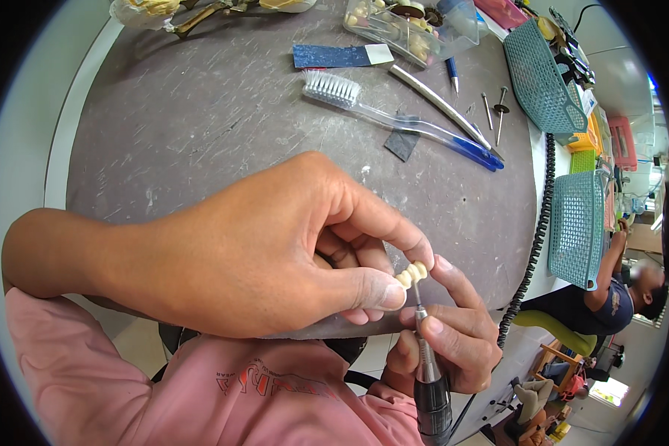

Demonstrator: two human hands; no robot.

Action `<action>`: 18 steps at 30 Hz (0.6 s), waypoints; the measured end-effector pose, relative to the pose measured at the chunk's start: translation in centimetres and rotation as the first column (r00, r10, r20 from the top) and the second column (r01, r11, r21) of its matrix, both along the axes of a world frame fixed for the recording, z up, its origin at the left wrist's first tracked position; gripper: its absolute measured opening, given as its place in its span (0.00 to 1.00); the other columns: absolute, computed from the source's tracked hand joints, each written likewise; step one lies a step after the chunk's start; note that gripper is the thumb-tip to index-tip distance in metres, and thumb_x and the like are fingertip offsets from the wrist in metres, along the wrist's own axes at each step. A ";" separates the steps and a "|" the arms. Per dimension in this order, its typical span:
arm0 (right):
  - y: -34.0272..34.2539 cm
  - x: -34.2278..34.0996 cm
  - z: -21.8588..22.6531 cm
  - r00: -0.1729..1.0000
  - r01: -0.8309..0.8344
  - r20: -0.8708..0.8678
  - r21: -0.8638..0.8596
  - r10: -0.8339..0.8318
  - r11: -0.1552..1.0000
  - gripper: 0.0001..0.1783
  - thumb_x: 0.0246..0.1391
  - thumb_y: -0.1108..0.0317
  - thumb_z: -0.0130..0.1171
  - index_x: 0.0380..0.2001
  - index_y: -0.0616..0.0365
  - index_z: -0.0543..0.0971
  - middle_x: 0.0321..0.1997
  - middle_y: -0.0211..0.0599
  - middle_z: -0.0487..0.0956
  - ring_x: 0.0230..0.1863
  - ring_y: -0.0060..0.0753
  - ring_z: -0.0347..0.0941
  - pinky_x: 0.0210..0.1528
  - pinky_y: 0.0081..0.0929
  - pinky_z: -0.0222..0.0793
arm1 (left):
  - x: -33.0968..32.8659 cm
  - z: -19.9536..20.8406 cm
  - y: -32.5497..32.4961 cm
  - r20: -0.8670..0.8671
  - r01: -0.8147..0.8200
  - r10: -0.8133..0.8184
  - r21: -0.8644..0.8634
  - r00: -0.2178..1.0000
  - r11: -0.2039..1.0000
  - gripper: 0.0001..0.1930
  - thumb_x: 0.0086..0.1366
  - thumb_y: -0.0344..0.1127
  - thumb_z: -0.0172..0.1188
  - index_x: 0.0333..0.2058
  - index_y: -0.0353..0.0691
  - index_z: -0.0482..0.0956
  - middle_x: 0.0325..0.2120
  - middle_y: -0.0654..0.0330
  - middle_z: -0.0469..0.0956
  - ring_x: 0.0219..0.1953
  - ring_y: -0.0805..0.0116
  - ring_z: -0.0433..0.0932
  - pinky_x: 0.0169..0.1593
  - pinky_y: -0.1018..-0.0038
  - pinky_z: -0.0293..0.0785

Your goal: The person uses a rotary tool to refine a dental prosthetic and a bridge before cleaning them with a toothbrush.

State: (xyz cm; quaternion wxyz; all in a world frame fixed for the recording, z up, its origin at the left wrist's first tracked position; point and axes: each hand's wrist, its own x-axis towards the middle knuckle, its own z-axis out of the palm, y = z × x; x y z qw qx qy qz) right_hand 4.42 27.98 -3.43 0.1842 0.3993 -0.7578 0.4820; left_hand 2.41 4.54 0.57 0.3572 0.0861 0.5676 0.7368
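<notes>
Between the thumb and fingertips of my left hand (275,253) is a small cream dental bridge (412,274), made of a few joined teeth. My right hand (457,334) wraps its fingers round a rotary handpiece (428,372) with a silver front and a black body. The handpiece points upward, and its thin bit meets the underside of the bridge, or comes very close to it. One fingertip of my right hand lies beside the bridge. Both hands are over the near edge of the grey worktop.
Beyond my hands lie a toothbrush (394,115), a silver knife-like tool (442,100), sandpaper strips (334,56) and loose burs (500,111). A clear box (412,33) holds tooth pieces. A coiled black cord (537,245) and teal baskets (576,223) line the right. Another person (609,297) sits further right.
</notes>
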 end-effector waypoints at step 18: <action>-0.2 0.1 -0.4 0.999 0.045 0.001 -0.048 -0.045 0.998 0.20 0.46 0.65 0.74 0.40 0.61 0.79 0.25 0.40 0.82 0.43 0.55 0.83 0.41 0.42 0.85 | -0.1 0.3 -0.1 0.013 -0.004 0.004 -0.003 1.000 1.000 0.20 0.64 0.22 0.62 0.55 0.26 0.74 0.34 0.55 0.82 0.39 0.77 0.81 0.46 0.83 0.79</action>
